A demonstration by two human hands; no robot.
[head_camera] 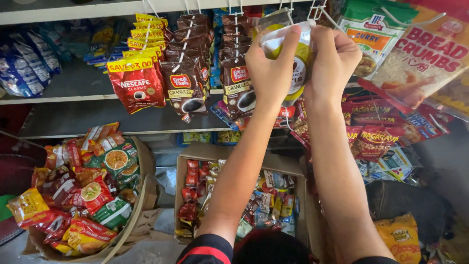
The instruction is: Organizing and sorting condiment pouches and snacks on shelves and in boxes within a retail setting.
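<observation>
From the head view, your left hand and right hand are both raised, fingers pinched closed on the top corners of a clear plastic sachet with a yellow-green label, held up at the white wire hooks beside hanging dark brown coffee packets.

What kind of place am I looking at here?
Most likely a small grocery or sundry shop: hanging coffee sachets on hooks, a cardboard box of snack packets, and both hands hanging a clear pouch.
</observation>
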